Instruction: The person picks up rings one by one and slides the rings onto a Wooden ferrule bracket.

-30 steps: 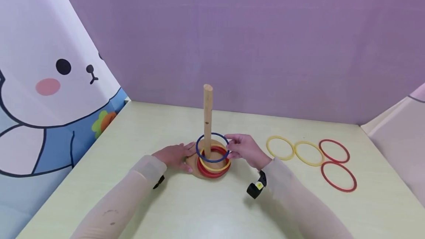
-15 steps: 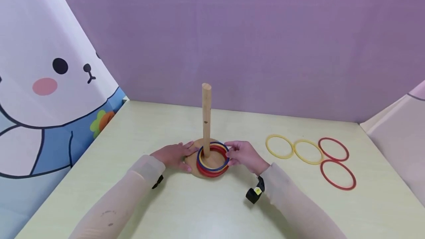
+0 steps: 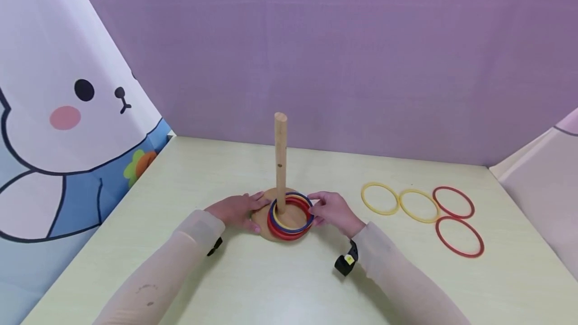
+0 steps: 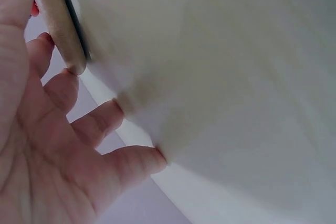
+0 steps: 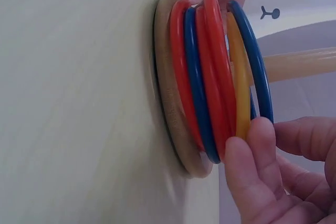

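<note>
A round wooden base (image 3: 261, 217) carries an upright wooden peg (image 3: 281, 159). Around the peg lies a loose stack: red rings (image 5: 181, 72) and a blue one (image 5: 197, 87) lowest, a yellow ring (image 5: 242, 95) over them, and another blue ring (image 5: 255, 66) on top, slightly tilted. My right hand (image 3: 333, 212) pinches that top blue ring at its right side; in the right wrist view, fingertips also touch the yellow ring's edge. My left hand (image 3: 234, 212) rests at the base's left edge, fingers spread, some fingertips touching the table in the left wrist view.
On the table (image 3: 253, 285), to the right, lie two yellow rings (image 3: 381, 198) and two red rings (image 3: 460, 237), touching in a row. A purple backdrop (image 3: 316, 64) stands behind the table; a printed cartoon cloth (image 3: 67, 164) hangs at the left.
My right hand has lowered the blue ring along the peg onto the stack, then shifted it slightly right. The left hand has stayed at the base.
</note>
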Tool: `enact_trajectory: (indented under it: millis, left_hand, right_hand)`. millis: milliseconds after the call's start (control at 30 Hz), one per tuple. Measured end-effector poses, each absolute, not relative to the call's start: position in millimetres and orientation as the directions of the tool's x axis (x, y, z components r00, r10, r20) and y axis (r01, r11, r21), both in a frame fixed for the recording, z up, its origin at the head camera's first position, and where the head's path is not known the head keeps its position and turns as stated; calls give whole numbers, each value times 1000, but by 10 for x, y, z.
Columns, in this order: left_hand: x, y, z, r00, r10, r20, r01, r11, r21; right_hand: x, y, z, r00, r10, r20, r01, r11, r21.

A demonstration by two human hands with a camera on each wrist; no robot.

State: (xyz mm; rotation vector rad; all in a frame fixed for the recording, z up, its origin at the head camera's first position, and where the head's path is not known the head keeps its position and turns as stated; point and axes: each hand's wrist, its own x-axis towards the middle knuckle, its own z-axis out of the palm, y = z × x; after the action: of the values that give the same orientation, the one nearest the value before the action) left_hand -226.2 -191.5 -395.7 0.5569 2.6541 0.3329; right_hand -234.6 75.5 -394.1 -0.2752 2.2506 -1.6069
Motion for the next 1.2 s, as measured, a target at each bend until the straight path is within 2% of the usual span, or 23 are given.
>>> enact_trajectory:
  millis: [300, 833, 1200]
  left_hand:
    - [-2250, -1910, -3956, -840, 437, -323, 327, 881, 341]
    - [-2311, -1865, -4002, -849, 407, -338, 305, 898, 316]
    - [-2312, -1881, -4015, -840, 429, -332, 334, 891, 306]
  right_hand:
    - [-2366, 876, -3948, -921, -360, -147, 0, 378, -926]
    - [-2637, 1695, -3896, -937, -334, -99, -109, 549, -829]
    - [-2614, 1956, -3852, -933, -353, 70, -317, 712, -626]
